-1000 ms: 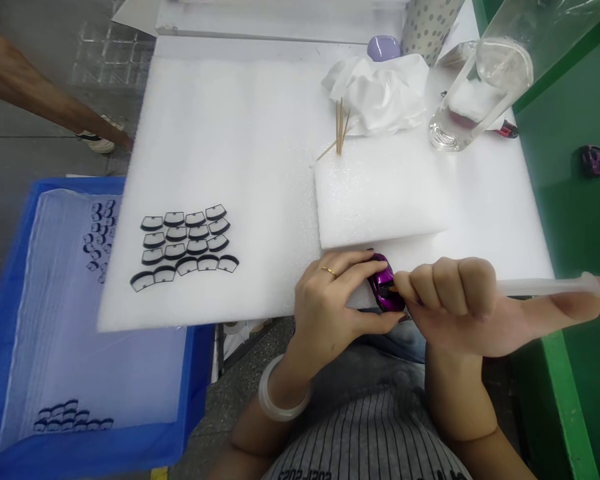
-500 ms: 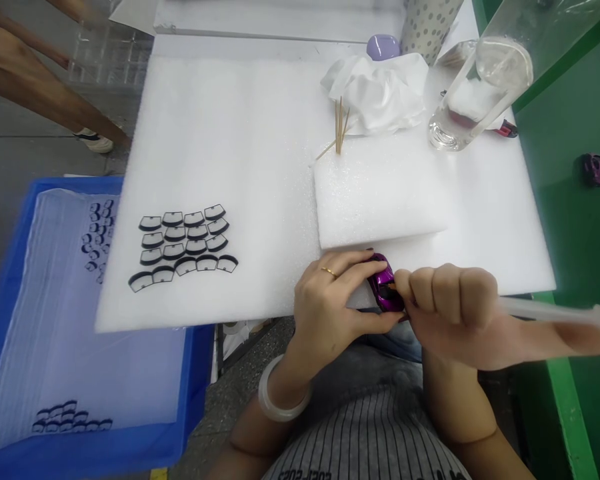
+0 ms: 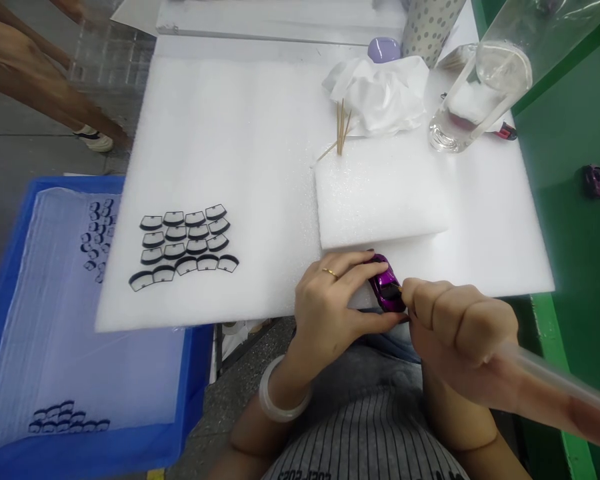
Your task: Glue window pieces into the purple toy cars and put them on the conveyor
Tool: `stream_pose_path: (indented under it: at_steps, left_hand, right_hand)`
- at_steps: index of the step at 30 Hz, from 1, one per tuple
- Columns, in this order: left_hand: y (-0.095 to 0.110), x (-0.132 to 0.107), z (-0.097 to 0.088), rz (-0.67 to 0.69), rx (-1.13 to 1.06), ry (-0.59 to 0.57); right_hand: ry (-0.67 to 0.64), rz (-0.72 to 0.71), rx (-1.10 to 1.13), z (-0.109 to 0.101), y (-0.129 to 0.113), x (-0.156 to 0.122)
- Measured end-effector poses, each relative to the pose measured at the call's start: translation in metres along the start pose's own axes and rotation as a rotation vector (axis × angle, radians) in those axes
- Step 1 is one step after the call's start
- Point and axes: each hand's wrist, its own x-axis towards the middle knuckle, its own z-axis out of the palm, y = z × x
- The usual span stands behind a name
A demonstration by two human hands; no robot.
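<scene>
My left hand pinches a glossy purple toy car body with a black window area, thumb on its near side and fingers over the far side. It is held at the near edge of the table. My right hand is closed in a fist around a translucent tube that runs back toward the lower right. A thin yellowish tip pokes out of this fist at the car's right edge; whether it touches the body I cannot tell.
A white foam block bears several thin sticks. Behind lie crumpled tissue and a clear cup. Small black-edged clear pieces lie in rows at left. A blue bin stands below; another person's leg is beyond.
My right hand has shifted slightly right and down, and its tip has drawn from the middle of the black area to the car's edge. The tube now slants more downward. My left hand keeps its hold.
</scene>
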Motion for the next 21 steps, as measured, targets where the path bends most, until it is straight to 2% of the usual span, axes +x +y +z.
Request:
stream_pose_path:
  at_steps: [4, 8, 18, 21]
  left_hand:
    - [-0.001, 0.001, 0.002, 0.013, 0.015, 0.011]
    - [0.000, 0.001, 0.002, 0.022, 0.031, 0.017]
    - [0.000, 0.001, 0.000, 0.002, 0.007, 0.001]
    - [-0.001, 0.000, 0.001, 0.009, 0.011, 0.003]
  right_hand:
    - [0.070, -0.025, -0.066, 0.005, -0.002, -0.002]
    - [0.079, -0.044, -0.144, 0.010, -0.003, -0.003]
    - [0.115, 0.029, -0.261, 0.022, -0.011, -0.003]
    - [0.150, 0.067, -0.317, 0.018, -0.022, -0.004]
